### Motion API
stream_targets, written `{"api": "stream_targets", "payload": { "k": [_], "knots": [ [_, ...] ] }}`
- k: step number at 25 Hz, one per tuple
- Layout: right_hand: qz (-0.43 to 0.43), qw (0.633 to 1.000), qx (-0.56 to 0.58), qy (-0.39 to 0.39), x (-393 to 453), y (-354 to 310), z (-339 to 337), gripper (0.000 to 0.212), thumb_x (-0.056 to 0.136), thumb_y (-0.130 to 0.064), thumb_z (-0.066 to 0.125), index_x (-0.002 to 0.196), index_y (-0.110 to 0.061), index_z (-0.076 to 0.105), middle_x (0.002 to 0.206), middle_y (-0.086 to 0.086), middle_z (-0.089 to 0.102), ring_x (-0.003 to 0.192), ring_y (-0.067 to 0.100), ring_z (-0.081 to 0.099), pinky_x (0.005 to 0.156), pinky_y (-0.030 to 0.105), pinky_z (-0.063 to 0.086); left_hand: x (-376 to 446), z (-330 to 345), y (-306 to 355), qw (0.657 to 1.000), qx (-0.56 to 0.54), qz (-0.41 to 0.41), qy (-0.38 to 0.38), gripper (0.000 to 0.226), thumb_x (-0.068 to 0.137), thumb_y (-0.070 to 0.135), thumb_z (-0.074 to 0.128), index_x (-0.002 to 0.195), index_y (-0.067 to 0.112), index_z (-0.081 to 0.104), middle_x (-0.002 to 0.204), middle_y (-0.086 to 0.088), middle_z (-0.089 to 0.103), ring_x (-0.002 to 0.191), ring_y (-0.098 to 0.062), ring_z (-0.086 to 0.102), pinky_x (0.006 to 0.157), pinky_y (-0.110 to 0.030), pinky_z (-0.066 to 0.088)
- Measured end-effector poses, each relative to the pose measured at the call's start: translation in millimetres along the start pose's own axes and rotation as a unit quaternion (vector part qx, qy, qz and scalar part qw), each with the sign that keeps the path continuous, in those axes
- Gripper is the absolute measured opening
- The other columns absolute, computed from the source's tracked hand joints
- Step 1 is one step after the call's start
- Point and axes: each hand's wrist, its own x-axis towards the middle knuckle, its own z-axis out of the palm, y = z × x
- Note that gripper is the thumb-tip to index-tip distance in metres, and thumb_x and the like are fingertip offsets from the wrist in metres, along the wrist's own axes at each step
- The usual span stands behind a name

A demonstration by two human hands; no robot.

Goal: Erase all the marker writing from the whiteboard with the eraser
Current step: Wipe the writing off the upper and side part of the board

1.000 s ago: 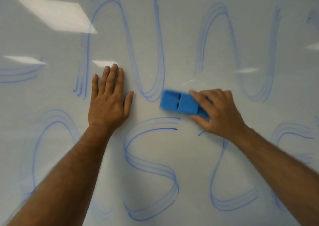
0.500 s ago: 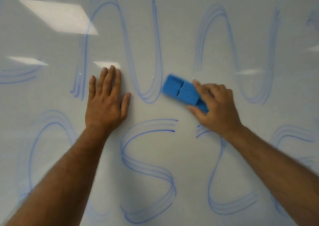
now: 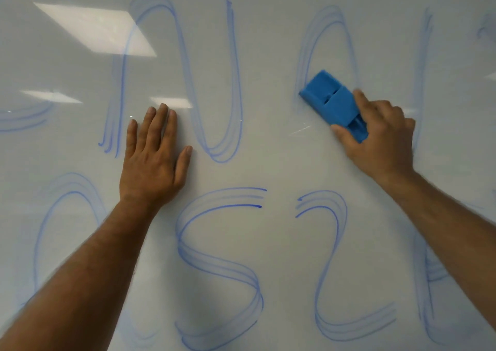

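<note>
bright ceiling light reflection [image 3: 96, 30] upper left, smaller glare patches [image 3: 51, 96] lower, soft even indoor lighting

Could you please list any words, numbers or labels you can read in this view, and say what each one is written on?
None can be read as text.
Whiteboard: only smeared blue marker loops, some shaped like "S" or "2", but no sure letters or words.
Blue eraser, gripped by the right hand: no label or brand visible.
</note>
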Motion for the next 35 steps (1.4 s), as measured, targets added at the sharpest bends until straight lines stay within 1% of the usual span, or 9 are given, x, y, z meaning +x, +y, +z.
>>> {"api": "stream_targets", "payload": {
  "k": [2, 7, 14, 19, 21, 24, 27, 32, 35],
  "knots": [
    [0.043, 0.999, 0.024, 0.002, 2.4, -8.3, 3.1, 0.074, 0.088, -0.058, 0.058, 0.148, -0.014, 0.049, 0.113, 0.02, 0.061, 0.098, 0.042, 0.058, 0.079, 0.051, 0.045, 0.3, -0.1, -1.0, 1.0, 0.001, 0.001, 0.002, 0.065, 0.105, 0.043, 0.034, 0.156, 0.002, 0.031, 0.164, -0.017, 0.027, 0.153, -0.032, 0.021, 0.125, -0.055, 0.013],
    [-0.339, 0.941, 0.014, -0.006, -18.6, -26.3, 6.6, 0.066, 0.092, -0.054, 0.063, 0.145, -0.014, 0.056, 0.111, 0.009, 0.067, 0.089, 0.032, 0.061, 0.076, 0.043, 0.044, -0.2, -1.5, 0.0, 1.0, -0.008, -0.002, -0.005, 0.065, 0.104, 0.042, 0.035, 0.156, 0.003, 0.03, 0.164, -0.017, 0.027, 0.153, -0.032, 0.021, 0.125, -0.054, 0.013],
    [0.074, 0.997, 0.009, -0.007, 34.2, 3.5, 3.1, 0.075, 0.089, -0.059, 0.056, 0.151, -0.018, 0.046, 0.116, 0.02, 0.06, 0.101, 0.042, 0.057, 0.08, 0.052, 0.043, 0.9, -3.3, -0.4, 1.0, -0.01, -0.008, -0.009, 0.066, 0.103, 0.041, 0.036, 0.157, 0.003, 0.029, 0.164, -0.017, 0.027, 0.153, -0.032, 0.02, 0.126, -0.05, 0.01],
    [-0.308, 0.951, 0.026, -0.001, 8.4, -20.4, 11.1, 0.068, 0.091, -0.056, 0.058, 0.144, -0.014, 0.056, 0.109, 0.012, 0.066, 0.088, 0.034, 0.06, 0.074, 0.043, 0.042, 0.1, -2.2, -0.5, 1.0, -0.014, -0.005, 0.001, 0.065, 0.103, 0.041, 0.038, 0.156, 0.002, 0.032, 0.162, -0.018, 0.03, 0.152, -0.033, 0.023, 0.126, -0.051, 0.012],
    [-0.347, 0.938, 0.008, -0.007, 22.4, -17.0, 11.2, 0.067, 0.092, -0.056, 0.058, 0.145, -0.015, 0.056, 0.11, 0.011, 0.066, 0.089, 0.033, 0.06, 0.076, 0.044, 0.043, -0.1, -2.4, -1.3, 1.0, -0.014, -0.004, -0.003, 0.066, 0.103, 0.041, 0.037, 0.156, 0.002, 0.032, 0.162, -0.018, 0.029, 0.152, -0.033, 0.024, 0.126, -0.052, 0.013],
    [-0.087, 0.996, -0.019, -0.001, 56.3, -2.1, 3.6, 0.071, 0.092, -0.059, 0.057, 0.15, -0.019, 0.048, 0.116, 0.018, 0.062, 0.101, 0.041, 0.059, 0.082, 0.051, 0.044, -0.7, -0.9, -2.1, 1.0, -0.012, -0.001, -0.006, 0.066, 0.103, 0.042, 0.036, 0.156, 0.003, 0.031, 0.163, -0.017, 0.028, 0.153, -0.033, 0.023, 0.125, -0.053, 0.013],
    [0.158, 0.987, -0.009, -0.038, 73.1, 4.0, 0.3, 0.074, 0.095, -0.057, 0.057, 0.156, -0.02, 0.037, 0.127, 0.023, 0.054, 0.115, 0.043, 0.051, 0.092, 0.053, 0.041, 0.6, -1.3, -2.7, 1.0, -0.016, -0.001, -0.003, 0.066, 0.103, 0.042, 0.037, 0.156, 0.002, 0.032, 0.163, -0.018, 0.029, 0.152, -0.034, 0.024, 0.125, -0.055, 0.014],
    [-0.297, 0.955, 0.014, 0.003, 36.4, -24.5, 13.0, 0.068, 0.093, -0.056, 0.056, 0.145, -0.012, 0.054, 0.106, 0.014, 0.064, 0.087, 0.036, 0.059, 0.072, 0.044, 0.043, -0.1, -1.1, -1.0, 1.0, -0.017, -0.003, 0.0, 0.066, 0.103, 0.042, 0.036, 0.156, 0.002, 0.032, 0.163, -0.018, 0.029, 0.152, -0.034, 0.024, 0.125, -0.055, 0.014],
    [-0.304, 0.952, -0.009, 0.012, 45.6, -8.7, 16.0, 0.068, 0.096, -0.06, 0.053, 0.147, -0.015, 0.053, 0.105, 0.013, 0.065, 0.084, 0.035, 0.059, 0.07, 0.044, 0.042, -0.5, -1.2, -0.6, 1.0, -0.016, -0.002, 0.001, 0.066, 0.102, 0.042, 0.037, 0.155, 0.002, 0.033, 0.163, -0.018, 0.029, 0.152, -0.033, 0.024, 0.125, -0.055, 0.014]
  ]
}}
